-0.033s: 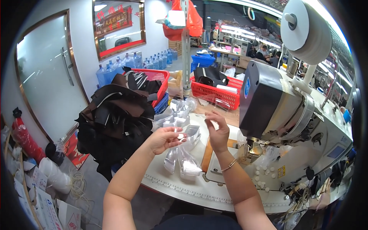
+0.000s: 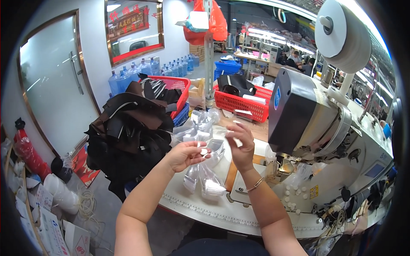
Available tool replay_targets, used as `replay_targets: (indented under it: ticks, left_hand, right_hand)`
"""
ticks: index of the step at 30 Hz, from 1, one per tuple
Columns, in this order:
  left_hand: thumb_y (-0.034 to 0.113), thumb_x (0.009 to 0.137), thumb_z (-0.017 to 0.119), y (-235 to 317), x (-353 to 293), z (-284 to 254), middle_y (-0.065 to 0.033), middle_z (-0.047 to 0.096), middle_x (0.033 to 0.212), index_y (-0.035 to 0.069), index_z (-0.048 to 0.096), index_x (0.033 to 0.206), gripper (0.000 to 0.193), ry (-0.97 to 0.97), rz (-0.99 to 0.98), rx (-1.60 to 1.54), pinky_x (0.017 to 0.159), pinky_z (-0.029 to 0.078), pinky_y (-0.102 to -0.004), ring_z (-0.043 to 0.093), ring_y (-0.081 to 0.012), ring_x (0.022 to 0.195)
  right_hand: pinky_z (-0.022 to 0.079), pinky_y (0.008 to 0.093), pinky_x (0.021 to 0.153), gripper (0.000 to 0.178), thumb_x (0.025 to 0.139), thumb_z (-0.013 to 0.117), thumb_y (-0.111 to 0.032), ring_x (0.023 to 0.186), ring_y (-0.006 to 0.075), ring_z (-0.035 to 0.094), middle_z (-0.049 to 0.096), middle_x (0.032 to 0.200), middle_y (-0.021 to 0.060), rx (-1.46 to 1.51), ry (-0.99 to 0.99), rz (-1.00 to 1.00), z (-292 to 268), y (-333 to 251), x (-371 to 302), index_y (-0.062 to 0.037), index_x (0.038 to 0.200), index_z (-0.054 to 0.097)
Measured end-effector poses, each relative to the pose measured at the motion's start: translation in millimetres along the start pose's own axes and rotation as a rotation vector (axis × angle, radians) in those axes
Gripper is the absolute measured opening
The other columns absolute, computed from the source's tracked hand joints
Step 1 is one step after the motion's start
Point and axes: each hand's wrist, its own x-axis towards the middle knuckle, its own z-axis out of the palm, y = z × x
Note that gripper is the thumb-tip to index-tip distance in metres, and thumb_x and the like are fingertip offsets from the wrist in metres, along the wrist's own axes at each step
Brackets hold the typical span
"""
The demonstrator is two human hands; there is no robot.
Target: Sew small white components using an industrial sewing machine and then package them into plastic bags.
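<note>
My left hand point(image 2: 186, 155) is closed in a pinch, with a small white round disc point(image 2: 204, 151) between its fingertips. A little to the right, my right hand point(image 2: 241, 145) is raised with its fingers curled together. Something pale shows at those fingers, too small to make out. Under and between both hands lie clear plastic bags point(image 2: 212, 186) holding flat whitish pieces, with another bag point(image 2: 200, 121) further back. To the right of my right hand stands a sewing machine point(image 2: 294, 115). Several white discs point(image 2: 293, 194) like the held one lie scattered by its base.
Black and brown cut material point(image 2: 130, 123) is heaped at the left of the white table point(image 2: 179, 199). Red baskets stand behind it point(image 2: 184, 96) and at the back middle point(image 2: 241, 102). A large thread cone point(image 2: 341, 36) sits above the machine. Boxes point(image 2: 53, 226) are on the floor at left.
The whole view has shifted slightly. The fingers of my right hand have moved a little; my left hand still holds the disc.
</note>
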Motion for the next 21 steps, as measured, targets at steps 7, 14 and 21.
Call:
replay_targets:
  ticks: [7, 14, 21]
  left_hand:
    - [0.014, 0.095, 0.041, -1, -4, 5, -0.0148, 0.06, 0.103, -0.002, 0.046, 0.116, 0.027, -0.116, 0.062, -0.098, 0.078, 0.054, -0.0341, 0.064, -0.0265, 0.092]
    - [0.019, 0.094, 0.043, -3, -6, 17, -0.0122, 0.06, 0.105, 0.0, 0.05, 0.112, 0.027, -0.019, 0.017, 0.046, 0.08, 0.053, -0.0355, 0.063, -0.0303, 0.093]
    - [0.014, 0.083, 0.063, 13, -21, 36, -0.0082, 0.061, 0.095, 0.002, 0.049, 0.11, 0.032, -0.153, 0.003, 0.266, 0.072, 0.053, -0.0254, 0.064, -0.0177, 0.086]
  right_hand:
    - [0.022, 0.0434, 0.1, 0.018, 0.068, 0.072, -0.011, 0.116, 0.0278, 0.045, 0.064, 0.1, -0.0023, -0.169, -0.215, -0.21, -7, -20, -13, -0.0251, 0.078, 0.069]
    - [0.025, 0.0433, 0.098, 0.019, 0.066, 0.074, -0.008, 0.117, 0.0294, 0.044, 0.064, 0.102, -0.0002, -0.026, -0.249, -0.197, -12, -30, -3, -0.0217, 0.079, 0.07]
    - [0.016, 0.0448, 0.106, 0.027, 0.066, 0.061, 0.001, 0.131, 0.0313, 0.026, 0.052, 0.126, 0.0081, 0.149, -0.566, -0.111, -26, -30, 2, -0.018, 0.083, 0.071]
